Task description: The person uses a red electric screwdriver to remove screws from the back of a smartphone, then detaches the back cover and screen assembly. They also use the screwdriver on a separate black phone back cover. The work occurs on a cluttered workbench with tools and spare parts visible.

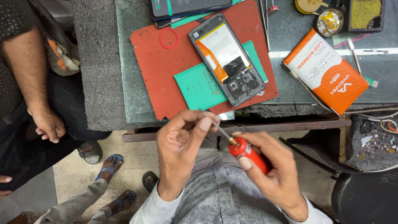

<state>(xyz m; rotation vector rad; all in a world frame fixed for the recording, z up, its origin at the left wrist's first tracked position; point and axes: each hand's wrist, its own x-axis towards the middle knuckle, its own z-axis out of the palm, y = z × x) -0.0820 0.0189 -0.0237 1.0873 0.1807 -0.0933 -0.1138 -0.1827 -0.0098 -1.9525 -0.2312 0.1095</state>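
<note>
Grey stone workbench (124,83) filled the top of the view, with a red mat (161,70) laid on it and an opened phone (227,58) lying back-side up across the mat – battery and camera module exposed. Under the phone sat a teal card (199,87), and a thin red ring (168,38) lay on the mat to the left. Off to the right, an orange and white box (325,70) rested on the bench.

Below the bench edge, the right hand (273,170) was wrapped around the red handle of a small screwdriver (248,154), held firmly between thumb and fingers. The left hand (180,143) pinched the thin metal shaft near its tip with thumb and forefinger, so both hands were closed on the same tool – well short of the phone, over the lap.

At the left edge, another person's hand (47,124) hung loose beside the bench, and 2 sandalled feet (112,164) showed on the floor.
</note>
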